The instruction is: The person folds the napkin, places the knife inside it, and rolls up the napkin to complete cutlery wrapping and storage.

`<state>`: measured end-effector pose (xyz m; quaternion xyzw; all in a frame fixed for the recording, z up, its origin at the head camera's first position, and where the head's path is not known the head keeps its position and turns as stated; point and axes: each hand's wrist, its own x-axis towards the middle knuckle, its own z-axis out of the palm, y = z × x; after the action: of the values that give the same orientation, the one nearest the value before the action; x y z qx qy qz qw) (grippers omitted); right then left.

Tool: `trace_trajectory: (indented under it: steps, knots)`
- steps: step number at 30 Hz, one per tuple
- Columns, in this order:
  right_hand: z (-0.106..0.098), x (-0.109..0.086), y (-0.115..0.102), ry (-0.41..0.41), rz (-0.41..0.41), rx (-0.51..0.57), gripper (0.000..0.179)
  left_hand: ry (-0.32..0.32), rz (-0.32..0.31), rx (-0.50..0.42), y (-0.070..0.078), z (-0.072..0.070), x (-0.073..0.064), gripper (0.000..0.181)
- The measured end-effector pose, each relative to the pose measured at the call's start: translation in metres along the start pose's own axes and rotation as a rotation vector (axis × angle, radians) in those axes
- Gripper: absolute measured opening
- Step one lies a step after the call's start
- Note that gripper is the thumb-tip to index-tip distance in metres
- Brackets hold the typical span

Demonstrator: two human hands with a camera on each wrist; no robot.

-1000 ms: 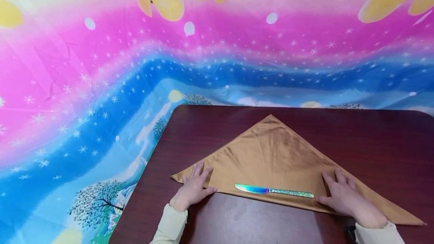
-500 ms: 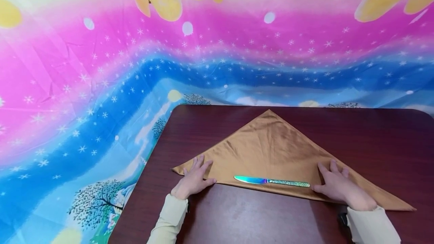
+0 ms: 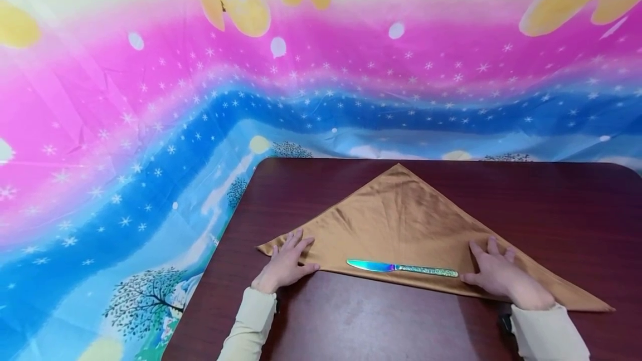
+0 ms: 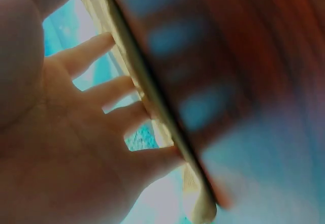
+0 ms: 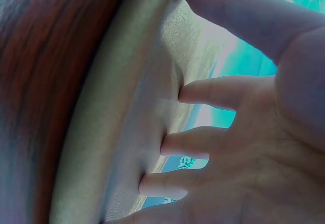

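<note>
A golden-brown satin cloth (image 3: 391, 216) lies folded into a triangle, its long edge toward me and its tip pointing away. Along that near edge rests a table knife (image 3: 401, 268) with a rainbow sheen, blade to the left and patterned handle to the right. My left hand (image 3: 286, 263) touches the cloth near its left corner with fingers spread. On the right part, just past the handle's end, my right hand (image 3: 496, 274) presses with spread fingertips. Both wrist views show the fingertips meeting the cloth (image 5: 111, 112); neither palm (image 4: 66, 148) holds anything.
The dark red-brown wooden table (image 3: 351, 322) has rounded far corners. Behind it and on the left hangs a pink and blue printed backdrop (image 3: 150, 99) with snowflakes and trees.
Both hands, the cloth and the knife shifted slightly away from me between the first two frames, the right side most. Since then they have barely moved.
</note>
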<state>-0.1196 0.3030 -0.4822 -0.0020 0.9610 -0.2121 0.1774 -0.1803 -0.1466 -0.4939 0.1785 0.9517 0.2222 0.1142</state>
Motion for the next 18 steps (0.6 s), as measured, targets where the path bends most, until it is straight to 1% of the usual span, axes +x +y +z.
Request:
trace_trajectory:
  steps: [2, 3, 5, 7, 10, 12, 13, 16, 18]
  knots:
    - [-0.001, -0.001, 0.0, -0.004, 0.004, 0.001, 0.098, 0.019, 0.012, 0.007, -0.003, -0.003, -0.002, 0.06]
    - [-0.001, -0.002, 0.0, -0.005, 0.004, 0.002, 0.097, 0.029, 0.009, 0.008, -0.005, -0.004, -0.003, 0.059]
    - [-0.001, -0.002, -0.001, -0.003, 0.002, 0.0, 0.097, 0.059, -0.01, 0.021, -0.01, -0.009, -0.006, 0.054]
    - [-0.001, -0.002, -0.002, -0.002, 0.003, 0.0, 0.096, 0.111, -0.045, 0.059, -0.015, -0.014, -0.008, 0.05]
    - [-0.001, -0.002, -0.001, -0.003, 0.006, 0.006, 0.096, 0.208, -0.144, 0.113, -0.024, -0.021, -0.015, 0.045]
    - [-0.001, -0.002, -0.001, -0.009, 0.011, 0.013, 0.097, 0.256, -0.222, 0.13, -0.03, -0.025, -0.02, 0.044]
    - [-0.001, -0.002, 0.0, -0.011, 0.013, 0.015, 0.097, 0.269, -0.261, 0.131, -0.033, -0.028, -0.023, 0.043]
    - [-0.001, -0.001, 0.0, -0.01, 0.012, 0.011, 0.097, 0.262, -0.36, 0.117, -0.04, -0.034, -0.031, 0.041]
    - [-0.001, -0.001, 0.0, -0.006, 0.011, 0.009, 0.097, 0.245, -0.399, 0.11, -0.043, -0.037, -0.034, 0.039]
